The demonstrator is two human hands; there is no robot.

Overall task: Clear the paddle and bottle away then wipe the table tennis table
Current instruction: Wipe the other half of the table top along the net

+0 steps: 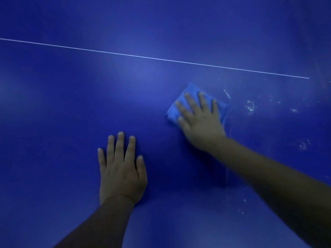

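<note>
the left hand [121,169] lies flat on the blue table tennis table [53,104], fingers straight, holding nothing. to its right and farther up, the right hand [200,120] presses a folded blue cloth [192,90] down with spread, straight fingers. whitish smudges [250,106] sit just right of the cloth, so the right hand is nearer. no paddle or bottle shows; wiping seems underway, likely heading rightward next.

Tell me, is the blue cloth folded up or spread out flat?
Folded. The blue cloth is a small thick pad with a rounded doubled edge, barely wider than the right hand pressing it flat on the table.
</note>
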